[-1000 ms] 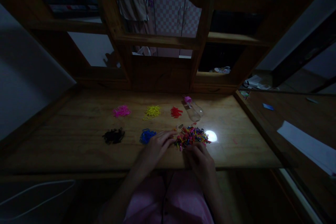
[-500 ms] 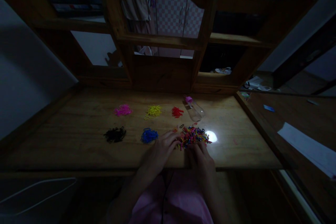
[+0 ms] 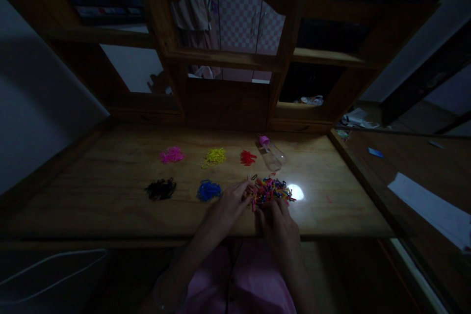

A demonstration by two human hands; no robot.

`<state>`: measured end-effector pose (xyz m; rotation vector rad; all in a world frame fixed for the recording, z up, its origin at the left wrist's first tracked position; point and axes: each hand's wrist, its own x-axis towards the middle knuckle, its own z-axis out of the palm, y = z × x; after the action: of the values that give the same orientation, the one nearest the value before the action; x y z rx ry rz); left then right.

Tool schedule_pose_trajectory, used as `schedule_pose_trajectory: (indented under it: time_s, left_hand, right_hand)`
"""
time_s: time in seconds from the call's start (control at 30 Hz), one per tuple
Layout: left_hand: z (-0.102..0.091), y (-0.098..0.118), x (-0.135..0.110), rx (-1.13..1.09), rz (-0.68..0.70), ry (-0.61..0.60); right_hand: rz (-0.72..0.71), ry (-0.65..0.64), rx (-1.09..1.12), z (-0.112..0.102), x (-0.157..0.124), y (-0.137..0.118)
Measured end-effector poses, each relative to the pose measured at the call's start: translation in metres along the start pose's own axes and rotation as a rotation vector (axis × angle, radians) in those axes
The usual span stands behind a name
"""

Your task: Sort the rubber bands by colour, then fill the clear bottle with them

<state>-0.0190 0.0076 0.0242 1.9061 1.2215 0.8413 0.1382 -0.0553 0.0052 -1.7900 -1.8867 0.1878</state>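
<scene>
Multicoloured pile [image 3: 273, 189], checked cabinet doors [image 3: 237, 19].

The torso is covered by a pink garment [image 3: 265, 279], plain in the dim light. A dark vertical front seam [image 3: 227, 300] divides the garment, with small dark buttons [image 3: 232, 280] near its middle. To the garment's left, the left forearm [image 3: 202, 250] is bare, crossed low down by a thin, pale curved line [image 3: 159, 300], too faint to identify. The left hand [image 3: 234, 199] and right hand [image 3: 280, 218], beyond the garment, are bare.
</scene>
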Motion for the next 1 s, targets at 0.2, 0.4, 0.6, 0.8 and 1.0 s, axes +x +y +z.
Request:
schedule_pose_trajectory:
  time_s: [0.2, 0.4, 0.6, 0.8, 1.0]
  left_hand:
    - [-0.001, -0.005, 0.005, -0.3, -0.14, 0.119]
    - [-0.006, -0.01, 0.006, -0.595, -0.221, 0.151]
    - [-0.01, -0.013, 0.008, -0.628, -0.231, 0.14]
    - [-0.008, -0.018, 0.009, -0.649, -0.221, 0.127]
    - [-0.01, -0.013, 0.008, -0.697, -0.235, 0.076]
  right_hand:
    - [0.015, -0.043, -0.053, 0.003, 0.005, -0.006]
    - [0.041, -0.025, 0.2, 0.003, 0.005, 0.007]
    - [0.157, 0.045, 0.719, -0.01, 0.002, 0.025]
    - [0.295, 0.076, 0.911, -0.016, 0.003, 0.03]
    - [0.207, 0.107, 0.928, -0.013, 0.017, 0.011]
